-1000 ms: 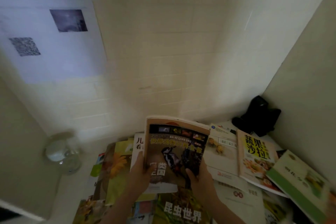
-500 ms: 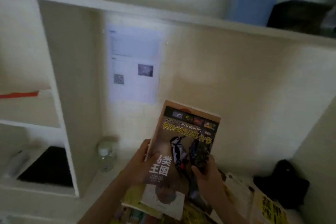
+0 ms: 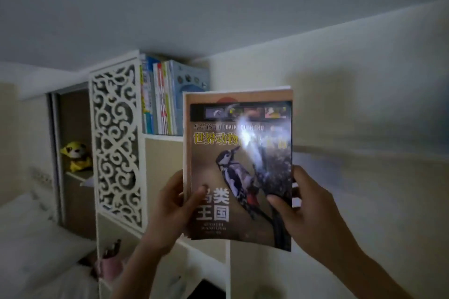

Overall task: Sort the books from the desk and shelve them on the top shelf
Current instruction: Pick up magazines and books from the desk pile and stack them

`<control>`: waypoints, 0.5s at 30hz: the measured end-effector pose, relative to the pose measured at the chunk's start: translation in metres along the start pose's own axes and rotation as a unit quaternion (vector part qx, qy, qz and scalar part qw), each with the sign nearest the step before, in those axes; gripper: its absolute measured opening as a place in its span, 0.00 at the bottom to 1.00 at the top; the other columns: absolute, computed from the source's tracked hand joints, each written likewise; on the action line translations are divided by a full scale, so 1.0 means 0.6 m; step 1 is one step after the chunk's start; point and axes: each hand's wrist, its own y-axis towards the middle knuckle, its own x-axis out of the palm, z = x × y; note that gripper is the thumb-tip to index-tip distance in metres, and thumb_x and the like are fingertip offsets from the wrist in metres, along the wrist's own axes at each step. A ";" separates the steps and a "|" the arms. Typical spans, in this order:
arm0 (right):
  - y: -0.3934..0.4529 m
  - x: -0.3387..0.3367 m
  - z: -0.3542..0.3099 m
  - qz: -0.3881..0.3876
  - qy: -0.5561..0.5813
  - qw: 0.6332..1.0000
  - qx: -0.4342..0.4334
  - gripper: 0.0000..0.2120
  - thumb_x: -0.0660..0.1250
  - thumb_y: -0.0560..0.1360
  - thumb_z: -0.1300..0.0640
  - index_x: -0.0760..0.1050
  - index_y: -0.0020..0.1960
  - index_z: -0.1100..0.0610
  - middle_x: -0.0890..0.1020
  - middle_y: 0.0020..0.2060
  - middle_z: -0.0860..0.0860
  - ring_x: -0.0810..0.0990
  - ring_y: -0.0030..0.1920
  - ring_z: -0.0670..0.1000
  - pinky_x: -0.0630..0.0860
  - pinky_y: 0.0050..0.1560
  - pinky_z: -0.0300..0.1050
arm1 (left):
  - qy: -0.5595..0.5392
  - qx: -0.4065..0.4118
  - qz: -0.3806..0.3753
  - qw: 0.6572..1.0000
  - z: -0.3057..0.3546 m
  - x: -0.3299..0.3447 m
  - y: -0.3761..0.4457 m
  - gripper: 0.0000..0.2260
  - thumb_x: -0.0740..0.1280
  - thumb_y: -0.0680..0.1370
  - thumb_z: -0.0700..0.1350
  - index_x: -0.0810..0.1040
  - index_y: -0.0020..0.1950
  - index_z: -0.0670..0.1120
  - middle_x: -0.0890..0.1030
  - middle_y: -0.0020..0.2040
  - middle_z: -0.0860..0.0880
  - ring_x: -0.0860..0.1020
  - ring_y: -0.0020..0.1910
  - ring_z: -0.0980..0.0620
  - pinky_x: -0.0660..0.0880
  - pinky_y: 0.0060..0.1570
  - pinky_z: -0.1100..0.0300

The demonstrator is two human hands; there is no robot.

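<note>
Raised toward the top shelf (image 3: pixel 162 137), one bird book (image 3: pixel 239 165) (upright), left hand (image 3: pixel 170 204) and right hand (image 3: pixel 303 211) both gripping.

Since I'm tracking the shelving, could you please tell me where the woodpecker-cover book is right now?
In the head view, the brown woodpecker-cover book is centre frame, upright between left hand and right hand, just right of the upright books on the white top shelf.

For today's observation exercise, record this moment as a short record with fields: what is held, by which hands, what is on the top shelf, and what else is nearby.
Held item: bird book, upright, cover facing the camera
Left hand: grips the book's left edge, thumb on the cover
Right hand: grips the book's right edge, thumb on the cover
Top shelf: row of books standing upright
Nearby: white carved panel; yellow plush toy in a left cubby
</note>
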 end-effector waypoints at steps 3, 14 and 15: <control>0.106 -0.003 -0.036 0.016 -0.014 0.999 -0.031 0.17 0.71 0.74 0.57 0.72 0.60 0.51 0.81 0.49 0.46 0.79 0.48 0.46 0.75 0.43 0.39 | -0.005 0.040 0.013 0.999 0.042 -0.018 0.084 0.13 0.67 0.74 0.38 0.74 0.57 0.38 0.83 0.48 0.41 0.83 0.46 0.47 0.80 0.42 0.57; 0.434 0.080 0.044 0.023 -0.016 0.997 0.075 0.21 0.76 0.69 0.57 0.75 0.59 0.54 0.82 0.53 0.52 0.80 0.53 0.56 0.76 0.58 0.53 | 0.143 0.019 0.084 0.986 -0.008 -0.038 0.366 0.07 0.70 0.75 0.47 0.74 0.48 0.56 0.84 0.45 0.50 0.84 0.42 0.55 0.82 0.44 0.53; 0.453 0.095 0.048 0.021 -0.012 0.996 0.080 0.22 0.76 0.69 0.57 0.74 0.61 0.54 0.81 0.54 0.51 0.79 0.55 0.55 0.75 0.59 0.53 | 0.147 0.019 0.088 0.985 -0.020 -0.047 0.385 0.07 0.70 0.75 0.47 0.73 0.47 0.56 0.84 0.45 0.51 0.84 0.42 0.54 0.82 0.45 0.52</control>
